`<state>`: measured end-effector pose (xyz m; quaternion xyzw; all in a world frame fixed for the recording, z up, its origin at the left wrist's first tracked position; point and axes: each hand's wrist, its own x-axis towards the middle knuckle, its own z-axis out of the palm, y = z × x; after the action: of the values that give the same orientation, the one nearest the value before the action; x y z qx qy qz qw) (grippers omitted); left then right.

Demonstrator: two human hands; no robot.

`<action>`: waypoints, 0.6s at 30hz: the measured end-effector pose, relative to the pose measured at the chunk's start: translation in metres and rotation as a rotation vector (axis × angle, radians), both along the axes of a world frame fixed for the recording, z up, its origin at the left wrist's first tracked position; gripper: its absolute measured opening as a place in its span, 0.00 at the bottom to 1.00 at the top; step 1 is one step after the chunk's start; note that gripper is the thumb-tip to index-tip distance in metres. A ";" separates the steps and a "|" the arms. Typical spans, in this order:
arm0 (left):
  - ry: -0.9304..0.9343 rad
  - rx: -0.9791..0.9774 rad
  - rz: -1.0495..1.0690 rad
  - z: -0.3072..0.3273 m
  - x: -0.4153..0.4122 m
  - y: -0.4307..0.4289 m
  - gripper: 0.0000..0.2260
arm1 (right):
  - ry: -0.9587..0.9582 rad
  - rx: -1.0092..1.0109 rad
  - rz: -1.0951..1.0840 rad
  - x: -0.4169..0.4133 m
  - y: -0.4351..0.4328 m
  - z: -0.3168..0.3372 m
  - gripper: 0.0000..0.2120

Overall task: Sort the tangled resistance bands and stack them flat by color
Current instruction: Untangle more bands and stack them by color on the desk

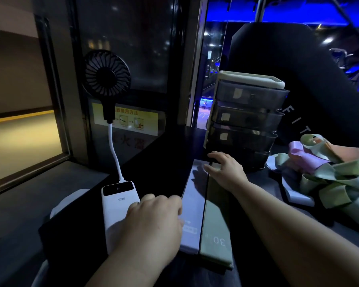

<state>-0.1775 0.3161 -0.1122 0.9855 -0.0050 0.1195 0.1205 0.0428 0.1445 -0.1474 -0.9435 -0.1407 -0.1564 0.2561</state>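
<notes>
Head view: a dark worktop (170, 154) in dim light carries two flat resistance bands laid side by side near its front edge; the lavender band (192, 204) lies on the left and the green band (216, 222) on the right, their long edges touching, the green one marked "30" near its front end. The left hand (153, 222) rests palm down on the front left part of the lavender band, fingers loosely spread and gripping nothing, its wrist side overlapping a white power bank (117, 206) that lies just left of the bands. The right hand (226, 168) lies flat with fingers spread wide across the far ends of both bands, pressing down rather than grasping; its forearm crosses the green band toward the front right corner. Toward the right edge of the worktop sits the tangled pile of bands (327, 175), green, lavender, pink and pale loops knotted together, well apart from the flat pair. Behind the right hand stands a small drawer unit (247, 119) with smoky translucent drawers. A white cable rises from the power bank to a black round fan (106, 77) near the rear left; a yellow instruction sticker (141, 121) shows on the glass behind it.
</notes>
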 end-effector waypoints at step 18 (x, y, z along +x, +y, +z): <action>-0.035 -0.042 -0.190 -0.003 0.022 -0.145 0.09 | -0.419 -0.176 -0.055 -0.085 -0.193 0.011 0.11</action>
<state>-0.1557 0.1710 -0.1153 0.9756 -0.0981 0.1246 0.1517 -0.0425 -0.0488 -0.1362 -0.9126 -0.1779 -0.3430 0.1337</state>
